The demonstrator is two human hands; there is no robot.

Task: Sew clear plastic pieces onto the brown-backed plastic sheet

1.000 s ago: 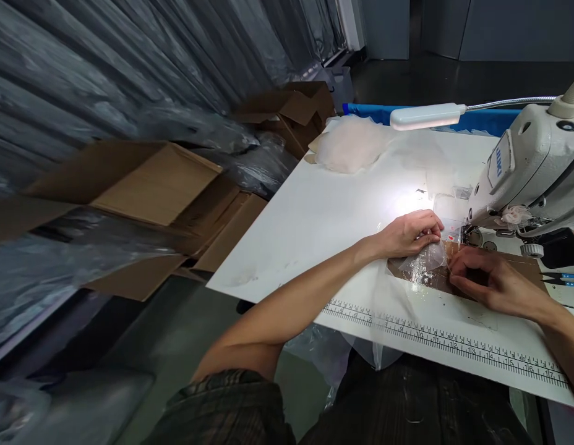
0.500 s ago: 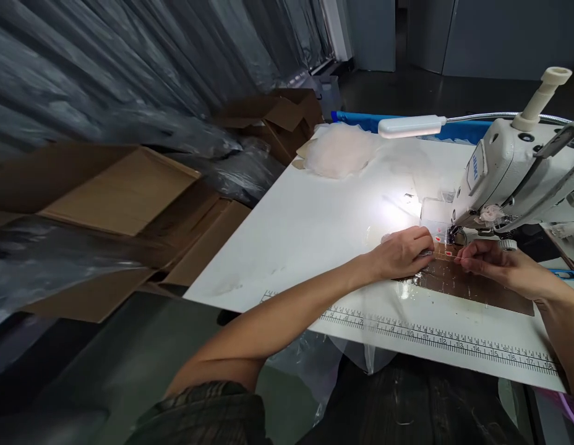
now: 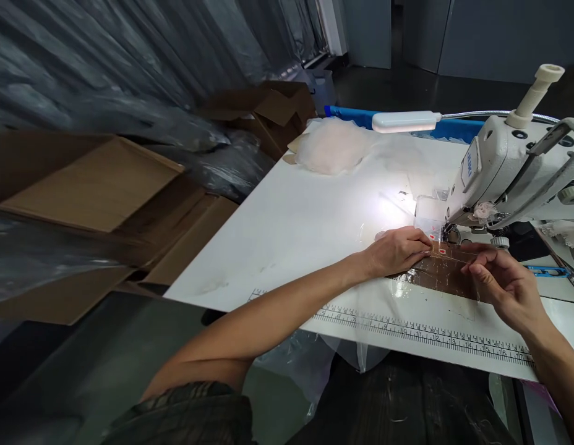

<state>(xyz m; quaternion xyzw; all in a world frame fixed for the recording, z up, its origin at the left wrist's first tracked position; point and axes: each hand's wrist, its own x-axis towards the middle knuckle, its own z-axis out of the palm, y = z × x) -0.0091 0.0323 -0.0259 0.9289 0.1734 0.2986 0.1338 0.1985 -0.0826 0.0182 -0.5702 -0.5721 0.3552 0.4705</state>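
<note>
My left hand [image 3: 401, 250] lies closed on a piece of sheer pale fabric [image 3: 362, 327], which trails across the table and hangs over its front edge. My right hand [image 3: 505, 281] has thumb and fingers pinched together to the right of it. Between the hands a thin, nearly see-through fabric edge stretches over brown tape [image 3: 449, 278] on the table. Just beyond my fingers stands the needle and presser foot area of a white sewing machine [image 3: 488, 161]. Small red marks [image 3: 442, 251] show near the foot.
A printed ruler [image 3: 421, 334] runs along the front of the white table [image 3: 278, 228]. A pile of sheer fabric [image 3: 333, 147] sits at the back, beside a lamp [image 3: 405, 122]. Blue thread snips [image 3: 547, 271] lie at right. Open cardboard boxes [image 3: 96, 185] stand on the left.
My right hand has turned and drawn slightly back toward me, uncovering the blue snips; the brown tape's right part is now hidden or lifted. My left hand stays by the machine. The view has shifted slightly.
</note>
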